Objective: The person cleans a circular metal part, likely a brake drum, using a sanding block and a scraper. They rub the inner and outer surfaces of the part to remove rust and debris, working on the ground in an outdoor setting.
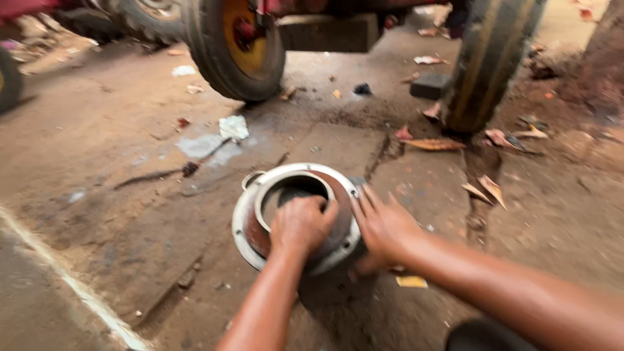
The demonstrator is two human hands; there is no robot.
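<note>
You're crouching over dusty, stained concrete ground (117, 214), with a big black tyre on a yellow rim (234, 45) parked up ahead. The round grey metal hub housing with the rusty collar (260, 224) is sitting flat, bore axis pointing straight up. Your left hand (300, 224) is curling over the collar's near edge, probably steadying it, while your right hand (383, 227) is pressing spread fingers against the flange's right side.

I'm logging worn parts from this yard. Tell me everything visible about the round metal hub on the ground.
The round metal hub is a grey flanged ring with a rusty inner collar and an open centre. It sits tilted on the dirt ground. The left hand curls over its inner rim; the right hand presses its side.
</note>
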